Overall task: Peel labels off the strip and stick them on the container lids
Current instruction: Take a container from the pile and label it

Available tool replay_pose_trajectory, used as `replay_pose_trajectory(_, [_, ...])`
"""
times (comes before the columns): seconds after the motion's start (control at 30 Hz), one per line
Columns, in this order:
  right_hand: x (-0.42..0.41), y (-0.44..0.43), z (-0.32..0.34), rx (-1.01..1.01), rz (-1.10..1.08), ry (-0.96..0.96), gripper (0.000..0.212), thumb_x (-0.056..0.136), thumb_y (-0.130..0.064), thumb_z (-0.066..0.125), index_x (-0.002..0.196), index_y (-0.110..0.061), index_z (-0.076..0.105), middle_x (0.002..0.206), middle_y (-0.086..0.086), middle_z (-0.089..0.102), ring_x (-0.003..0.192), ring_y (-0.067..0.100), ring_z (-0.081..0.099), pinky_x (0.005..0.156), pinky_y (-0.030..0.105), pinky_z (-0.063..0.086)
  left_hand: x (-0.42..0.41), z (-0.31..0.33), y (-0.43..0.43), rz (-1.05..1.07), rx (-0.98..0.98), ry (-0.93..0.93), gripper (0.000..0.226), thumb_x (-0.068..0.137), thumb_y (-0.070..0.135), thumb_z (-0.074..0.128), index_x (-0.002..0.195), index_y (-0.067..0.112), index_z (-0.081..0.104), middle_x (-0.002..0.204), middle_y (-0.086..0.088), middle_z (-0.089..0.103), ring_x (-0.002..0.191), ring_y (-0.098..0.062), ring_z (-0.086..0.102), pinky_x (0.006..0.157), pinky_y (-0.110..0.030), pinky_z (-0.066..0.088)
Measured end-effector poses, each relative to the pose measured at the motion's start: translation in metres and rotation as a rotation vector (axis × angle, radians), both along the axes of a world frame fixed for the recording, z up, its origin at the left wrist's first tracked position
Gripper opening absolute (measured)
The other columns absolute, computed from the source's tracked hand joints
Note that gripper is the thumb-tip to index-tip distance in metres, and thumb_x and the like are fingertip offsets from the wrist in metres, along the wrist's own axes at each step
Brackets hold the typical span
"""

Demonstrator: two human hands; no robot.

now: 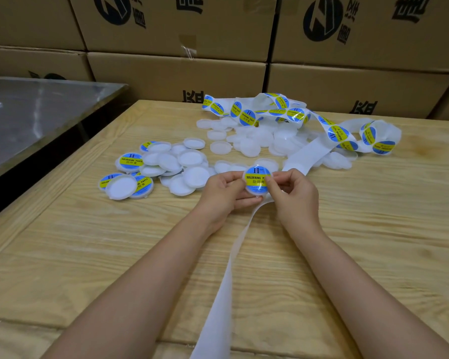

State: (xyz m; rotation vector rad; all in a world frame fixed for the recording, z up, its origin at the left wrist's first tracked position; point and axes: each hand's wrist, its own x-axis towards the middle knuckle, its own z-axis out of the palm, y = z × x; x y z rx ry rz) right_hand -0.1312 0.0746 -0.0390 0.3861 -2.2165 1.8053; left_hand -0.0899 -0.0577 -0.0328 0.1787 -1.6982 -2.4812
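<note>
My left hand (224, 193) and right hand (293, 194) both pinch one lid (255, 190), its label (256, 178) facing me with the text upright. The strip (226, 281) runs from me toward the far right.

Soft, even light, probably overhead, falls on the table (94, 244), shadows faint; a steel bench (44, 112) (left) shows glare. Wide-angle bending curves the slightly blurred boxes (176, 71).

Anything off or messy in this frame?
The label strip lies tangled in loose loops over the unlabelled lids at the back right. Its spent backing trails across the table, out of frame. No damage shows; the held lid has its label centred.
</note>
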Motion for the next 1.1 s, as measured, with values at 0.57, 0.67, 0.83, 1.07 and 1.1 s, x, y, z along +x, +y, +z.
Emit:
replay_pose_trajectory(0.57, [0.006, -0.003, 0.001, -0.016, -0.162, 0.11, 0.003, 0.083, -0.017, 0.069, 0.081, -0.015, 0.068, 0.072, -0.004, 0.068, 0.062, -0.006, 0.057, 0.061, 0.005, 0.04, 0.001, -0.003, 0.001, -0.094, 0.019, 0.078, 0.015, 0.095, 0.001, 0.047, 0.103, 0.0, 0.06, 0.088, -0.014, 0.072, 0.082, -0.026, 0.071, 0.076, -0.034, 0.058])
replay_pose_trajectory(0.67, [0.004, -0.003, 0.0, -0.061, -0.236, 0.085, 0.023, 0.083, -0.027, 0.069, 0.071, -0.013, 0.056, 0.064, -0.008, 0.059, 0.059, 0.002, 0.055, 0.056, 0.009, 0.039, 0.004, -0.004, 0.006, -0.144, -0.002, 0.097, 0.016, 0.095, 0.0, 0.046, 0.105, -0.001, 0.059, 0.089, -0.016, 0.071, 0.084, -0.026, 0.071, 0.076, -0.034, 0.058])
replay_pose_trajectory(0.83, [0.003, -0.006, 0.0, -0.005, -0.244, 0.024, 0.037, 0.074, -0.043, 0.074, 0.073, -0.019, 0.045, 0.067, -0.006, 0.05, 0.061, 0.005, 0.049, 0.057, 0.012, 0.037, 0.005, -0.004, 0.012, -0.118, -0.026, 0.127, 0.017, 0.096, -0.001, 0.045, 0.098, 0.005, 0.06, 0.083, -0.01, 0.073, 0.081, -0.022, 0.071, 0.076, -0.033, 0.058])
replay_pose_trajectory(1.07, [0.009, -0.011, 0.001, -0.029, -0.05, 0.051, 0.04, 0.072, -0.035, 0.079, 0.084, -0.031, 0.04, 0.086, -0.007, 0.056, 0.076, 0.004, 0.054, 0.062, 0.008, 0.039, 0.007, 0.0, 0.011, -0.07, 0.074, 0.157, 0.019, 0.096, 0.0, 0.043, 0.102, 0.006, 0.06, 0.083, -0.008, 0.074, 0.082, -0.02, 0.071, 0.07, -0.028, 0.057])
replay_pose_trajectory(1.1, [0.01, -0.01, 0.001, -0.051, -0.02, 0.064, 0.04, 0.072, -0.032, 0.079, 0.085, -0.033, 0.041, 0.088, -0.007, 0.057, 0.076, 0.003, 0.054, 0.064, 0.007, 0.039, 0.007, 0.001, 0.011, -0.068, 0.102, 0.157, 0.02, 0.096, 0.0, 0.043, 0.102, 0.006, 0.061, 0.084, -0.008, 0.074, 0.083, -0.02, 0.071, 0.07, -0.027, 0.057])
